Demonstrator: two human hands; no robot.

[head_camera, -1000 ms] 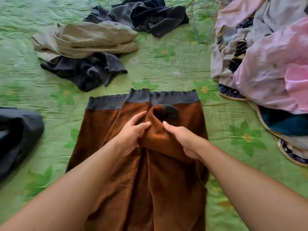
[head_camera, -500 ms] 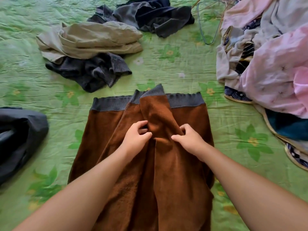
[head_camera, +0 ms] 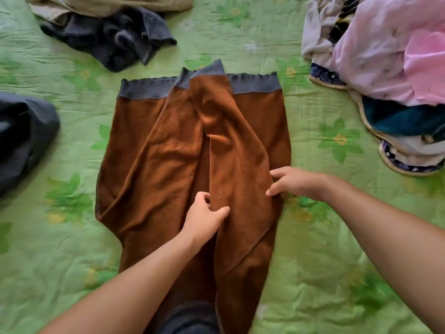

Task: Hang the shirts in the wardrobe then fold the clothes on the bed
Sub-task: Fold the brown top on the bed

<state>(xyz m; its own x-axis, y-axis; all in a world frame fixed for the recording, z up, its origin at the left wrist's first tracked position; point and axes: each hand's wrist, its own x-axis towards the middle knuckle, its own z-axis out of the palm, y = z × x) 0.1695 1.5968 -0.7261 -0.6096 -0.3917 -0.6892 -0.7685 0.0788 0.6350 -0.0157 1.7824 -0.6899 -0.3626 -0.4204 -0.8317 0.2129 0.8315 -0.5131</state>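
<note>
- Garment (head_camera: 168,145), brown with a grey ribbed band, lies spread on the green bedsheet (head_camera: 313,249), band end away from the person.
- Left hand (head_camera: 204,213) pinches a lengthwise fold near its middle, fingers curled.
- Right hand (head_camera: 296,182) grips its right edge between thumb and curled fingers.
- Heaped clothes (head_camera: 385,56) sit to the right, a dark grey cloth (head_camera: 108,37) at upper left.

- The bed (head_camera: 240,39) takes up all I can see from here, spread with a light green sheet (head_camera: 67,266).
- Printed across it are yellow flowers (head_camera: 340,140) ringed by darker green leaves (some look faded).
- The cloth is creased all over with fine wrinkles.
- The light is soft and even, and the shadows are faint.
</note>
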